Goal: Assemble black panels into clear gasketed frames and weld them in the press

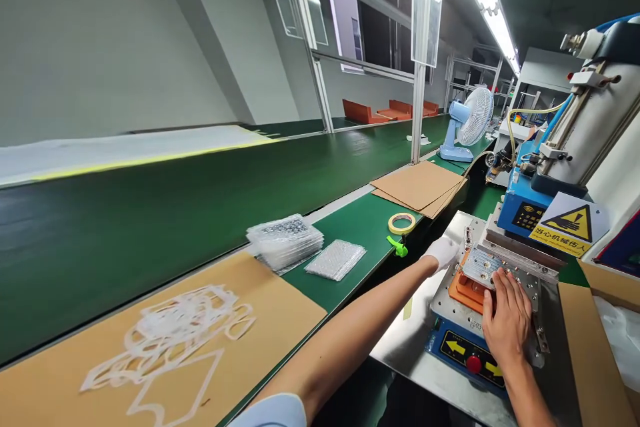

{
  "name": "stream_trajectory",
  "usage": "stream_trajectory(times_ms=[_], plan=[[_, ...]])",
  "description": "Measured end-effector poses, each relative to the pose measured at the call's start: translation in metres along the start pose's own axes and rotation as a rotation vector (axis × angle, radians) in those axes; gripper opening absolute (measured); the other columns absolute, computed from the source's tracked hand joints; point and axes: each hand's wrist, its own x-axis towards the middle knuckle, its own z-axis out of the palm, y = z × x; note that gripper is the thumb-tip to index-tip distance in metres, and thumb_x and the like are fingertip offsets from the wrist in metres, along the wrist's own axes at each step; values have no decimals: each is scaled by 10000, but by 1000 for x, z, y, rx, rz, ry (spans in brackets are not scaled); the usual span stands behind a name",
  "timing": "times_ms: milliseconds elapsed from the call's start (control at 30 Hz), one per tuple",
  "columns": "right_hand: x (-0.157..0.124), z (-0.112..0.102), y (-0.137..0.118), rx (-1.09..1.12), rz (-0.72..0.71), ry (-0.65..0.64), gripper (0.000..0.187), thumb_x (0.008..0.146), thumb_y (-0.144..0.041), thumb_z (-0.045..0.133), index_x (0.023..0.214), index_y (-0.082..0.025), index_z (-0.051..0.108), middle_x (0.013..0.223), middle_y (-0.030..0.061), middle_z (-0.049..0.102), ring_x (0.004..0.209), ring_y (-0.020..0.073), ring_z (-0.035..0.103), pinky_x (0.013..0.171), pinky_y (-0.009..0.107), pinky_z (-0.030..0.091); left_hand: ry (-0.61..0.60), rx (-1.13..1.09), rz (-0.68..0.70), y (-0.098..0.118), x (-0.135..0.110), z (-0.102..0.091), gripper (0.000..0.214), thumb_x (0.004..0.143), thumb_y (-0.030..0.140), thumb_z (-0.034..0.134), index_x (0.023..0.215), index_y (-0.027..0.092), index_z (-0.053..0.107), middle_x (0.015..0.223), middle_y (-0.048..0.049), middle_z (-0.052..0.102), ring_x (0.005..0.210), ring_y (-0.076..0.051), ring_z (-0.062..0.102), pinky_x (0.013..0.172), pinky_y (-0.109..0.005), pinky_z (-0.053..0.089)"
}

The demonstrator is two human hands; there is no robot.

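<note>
While the bare right hand (507, 320) lies spread wide on a perforated steel plate (483, 267), the white-gloved left hand (441, 253) sits bunched narrow at the press's near-left side, and I cannot tell whether it holds anything. Under the plate, an orange pad (463, 295) shows on the press base, with a blue control panel (465, 353) carrying yellow arrows and a red button toward the steel bench (405, 347)'s near edge. A yellow-and-white warning sign (567, 223) stands above on the pneumatic press (590, 113). Beyond the left hand, a roll of masking tape (401, 223) and a green plastic clip (397, 246) lie on a green bench (360, 233), near a clear bubble-wrap bag (336, 259).
</note>
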Motion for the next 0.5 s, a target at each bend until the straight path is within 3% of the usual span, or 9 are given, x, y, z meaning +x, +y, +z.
stream_trajectory(times_ms=[100,167,267,333,400,500], plan=[[0,-1,1,24,6,-7,433,1071,-279,542,1485,-175,617,1509,138,675,1459,323,572,1225,538,417,49,110,127,-3,-27,-13,350,1061,421,537,933,148,715,877,-98,738,876,-233,720,831,-349,552],[0,-5,1,33,-3,-36,456,1061,-263,542,1505,-184,604,1542,124,651,1467,315,564,1229,533,418,56,164,274,1,-47,-18,330,1034,445,561,1072,169,737,1124,-136,759,1120,-274,698,1001,-375,519],[-5,-18,5,67,-13,-103,461,1058,-238,520,1513,-206,594,1581,96,618,1505,301,524,1233,522,430,-35,347,631,17,-66,-18,480,928,515,709,1303,215,698,1452,-149,646,1379,-336,563,1177,-441,424],[-12,-28,12,86,65,-89,469,1061,-259,520,1525,-214,575,1598,103,597,1535,308,486,1228,538,445,-138,535,814,32,-68,-12,597,852,559,778,1329,213,686,1456,-176,640,1371,-392,563,1160,-497,437],[-21,-37,26,103,221,-23,505,1057,-311,544,1548,-193,537,1584,145,599,1501,325,525,1191,548,491,-232,669,832,47,-64,-4,632,782,574,823,1278,202,702,1374,-191,687,1315,-422,604,1108,-504,473],[-35,-44,50,189,428,-27,542,1024,-340,587,1535,-168,530,1488,175,671,1337,326,675,1087,515,580,-345,707,728,63,-52,10,651,659,543,887,1201,219,724,1296,-162,737,1296,-416,636,1070,-440,501]])
